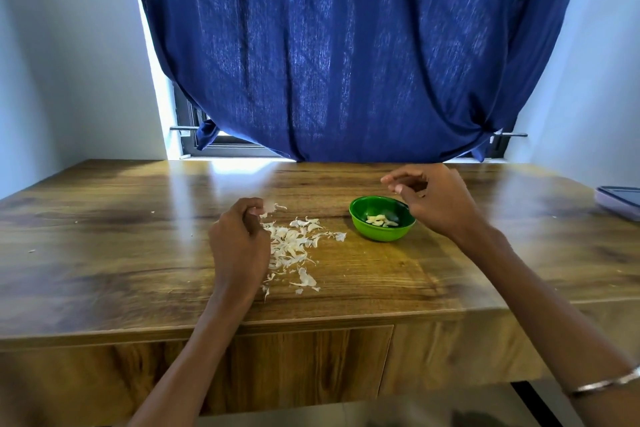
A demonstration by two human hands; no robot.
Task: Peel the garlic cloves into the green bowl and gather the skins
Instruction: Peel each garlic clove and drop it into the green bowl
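Green bowl (pixel 382 229): on the wooden table (pixel 104 236), right of centre, a few peeled cloves (pixel 381 220) inside.
Skins (pixel 294 246): loose scatter just left of the bowl, apart from it.
Left hand (pixel 239 246): at the scatter's left edge, fingers curled, seemingly pinching a pale scrap; blurred.
Right hand (pixel 436 201): above the bowl's far-right rim, fingers loosely curled; whether it holds anything I cannot tell.
Step, by my judgement: peeling near done, gathering next; calls for sweeping skins inward into one heap.
Room: bare wood left and front; front edge close to the nearest skins; a grey-lilac case (pixel 620 201) at the right edge.
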